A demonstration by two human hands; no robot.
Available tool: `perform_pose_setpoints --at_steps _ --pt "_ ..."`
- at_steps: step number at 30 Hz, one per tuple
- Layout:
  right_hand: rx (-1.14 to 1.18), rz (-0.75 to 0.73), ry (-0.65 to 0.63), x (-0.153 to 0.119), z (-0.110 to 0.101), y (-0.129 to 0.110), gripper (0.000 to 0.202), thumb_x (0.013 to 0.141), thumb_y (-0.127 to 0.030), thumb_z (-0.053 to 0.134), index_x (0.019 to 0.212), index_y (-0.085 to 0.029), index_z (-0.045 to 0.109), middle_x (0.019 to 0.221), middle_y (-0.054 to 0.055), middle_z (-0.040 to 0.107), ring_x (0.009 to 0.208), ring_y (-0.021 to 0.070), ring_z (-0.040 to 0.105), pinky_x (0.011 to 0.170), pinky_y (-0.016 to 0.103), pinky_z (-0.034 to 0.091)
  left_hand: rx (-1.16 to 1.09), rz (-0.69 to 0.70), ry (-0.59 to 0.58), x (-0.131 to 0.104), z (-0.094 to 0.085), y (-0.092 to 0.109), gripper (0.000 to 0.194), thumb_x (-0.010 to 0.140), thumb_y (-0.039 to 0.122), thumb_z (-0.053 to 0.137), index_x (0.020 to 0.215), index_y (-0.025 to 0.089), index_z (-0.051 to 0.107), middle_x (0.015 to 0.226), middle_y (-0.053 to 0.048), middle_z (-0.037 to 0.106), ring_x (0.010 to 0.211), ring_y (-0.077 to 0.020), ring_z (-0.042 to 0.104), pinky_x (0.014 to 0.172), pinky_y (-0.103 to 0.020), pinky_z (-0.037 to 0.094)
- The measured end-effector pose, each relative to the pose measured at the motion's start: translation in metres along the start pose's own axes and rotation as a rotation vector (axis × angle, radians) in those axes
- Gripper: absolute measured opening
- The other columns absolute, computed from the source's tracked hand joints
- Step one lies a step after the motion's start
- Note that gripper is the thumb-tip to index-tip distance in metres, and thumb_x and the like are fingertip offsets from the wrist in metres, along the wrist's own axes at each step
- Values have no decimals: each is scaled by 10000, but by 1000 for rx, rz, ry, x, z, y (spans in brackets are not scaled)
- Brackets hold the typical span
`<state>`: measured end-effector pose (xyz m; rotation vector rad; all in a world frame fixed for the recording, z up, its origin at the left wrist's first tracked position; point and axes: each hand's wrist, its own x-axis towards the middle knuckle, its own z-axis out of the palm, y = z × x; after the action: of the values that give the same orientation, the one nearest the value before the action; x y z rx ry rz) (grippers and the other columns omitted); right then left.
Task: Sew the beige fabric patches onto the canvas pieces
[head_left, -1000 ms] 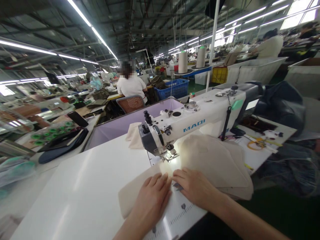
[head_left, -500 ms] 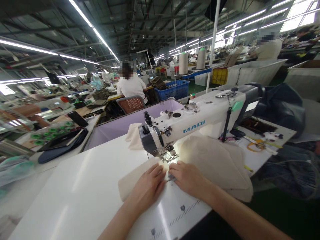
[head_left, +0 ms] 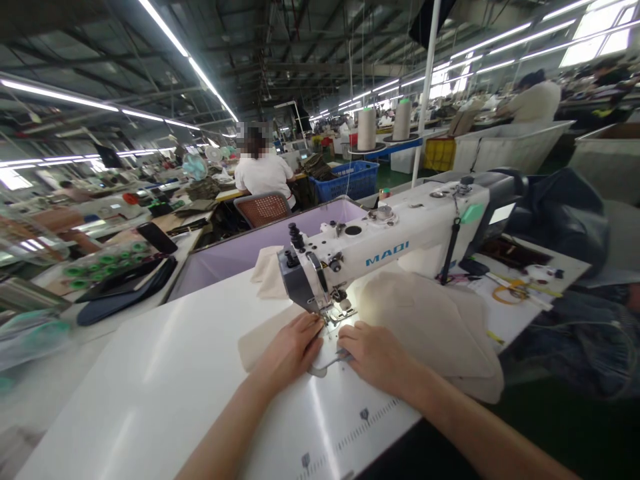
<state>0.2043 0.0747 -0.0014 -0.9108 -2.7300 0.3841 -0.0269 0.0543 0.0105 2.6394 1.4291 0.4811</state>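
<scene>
Cloth: a beige cloth (head_left: 260, 340) lies flat on the white table (head_left: 165, 380), right in front of the needle. Its near edge sits under the metal foot of the sewing machine.
Left hand: the left hand (head_left: 293, 350) lies flat on top of the cloth, palm down. The fingers (head_left: 313, 327) are pressed close together and point at the needle. It looks like they hold the cloth flat so it does not slip.
Right hand: the right hand (head_left: 373, 353) rests palm down on the other side of the needle, just beside the left hand. Its fingers lie close together on the cloth edge. I cannot tell if the thumb pinches anything.
Why two hands: one hand on each side seems to keep the cloth straight as it goes under the foot.
Sewing machine: a white sewing machine (head_left: 390, 247) with blue letters stands on the table. A small lamp lights the spot at the needle, so the stitches are easy to see.
Cloth pile: more beige cloth (head_left: 430, 320) lies in a heap under the machine arm, near the right hand.
Scissors: yellow scissors (head_left: 513, 291) lie on the far right of the table, well apart from the hands.
Thread: two big thread cones (head_left: 366, 129) stand on a stand behind the machine.
Other person: a person in a white shirt (head_left: 263, 175) sits at another table far behind, back turned.
</scene>
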Motion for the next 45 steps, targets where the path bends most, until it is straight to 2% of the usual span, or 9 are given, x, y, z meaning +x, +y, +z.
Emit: perform_pose_setpoints --at_steps 7,19,26,31,36,39,41,43,45 --pt "1 5 34 0 5 -1 121 957 -193 605 1032 -188 700 1090 36 684 983 228 592 756 317 457 44 -25 -2 -5 5 -3 350 1026 301 455 1313 181 616 1336 -134 638 1242 -281 600 1083 -461 521" --pt "29 36 67 -1 8 -2 132 965 -176 591 1037 -196 699 1097 37 681 983 207 609 796 302 457 25 -32 24 -8 5 0 341 1017 284 472 1311 204 625 1358 -114 638 1264 -268 588 1101 -451 506" --pt "8 80 57 -7 12 -7 135 931 -145 609 1031 -200 682 1138 50 670 1002 218 615 786 298 462 -6 -149 125 -7 20 -5 339 1034 337 458 1297 196 620 1289 -128 657 1282 -271 569 1114 -491 489" --pt "8 150 8 -19 13 -12 181 921 -114 597 1050 -206 685 1097 40 671 918 202 647 738 286 461 -27 -215 127 -24 19 8 383 1056 288 379 1312 196 649 1388 -119 633 1327 -263 560 1147 -506 467" --pt "9 171 1 -23 10 -11 228 934 -108 562 1086 -212 696 1148 46 658 867 188 660 691 283 455 -51 -306 -12 -53 6 27 466 993 134 371 1376 208 626 1490 -106 562 1368 -271 538 1146 -512 460" --pt "25 178 3 -22 7 -11 225 930 -109 553 1064 -208 704 1123 45 660 858 191 661 686 285 460 -24 -313 -73 -54 -8 31 484 952 81 402 1327 245 661 1453 -79 600 1322 -257 580 1127 -491 474" --pt "47 187 8 -22 6 -11 238 924 -95 537 1051 -205 706 1105 45 664 865 193 662 698 286 470 82 -341 -120 -50 -16 32 392 961 117 448 1248 226 692 1344 -101 667 1233 -268 631 1046 -475 534" --pt "79 204 32 -22 7 -11 300 899 -60 522 1092 -205 700 1116 52 667 905 196 665 731 285 485 236 -468 -199 -46 -22 33 264 988 196 481 1130 181 704 1193 -138 704 1099 -289 681 899 -446 594" --pt "126 231 80 -24 9 -8 404 855 -22 516 1176 -205 679 1149 62 665 958 199 666 779 285 499 360 -674 -295 -45 -25 36 251 1024 265 448 1051 158 674 1070 -143 707 955 -285 721 763 -394 601"
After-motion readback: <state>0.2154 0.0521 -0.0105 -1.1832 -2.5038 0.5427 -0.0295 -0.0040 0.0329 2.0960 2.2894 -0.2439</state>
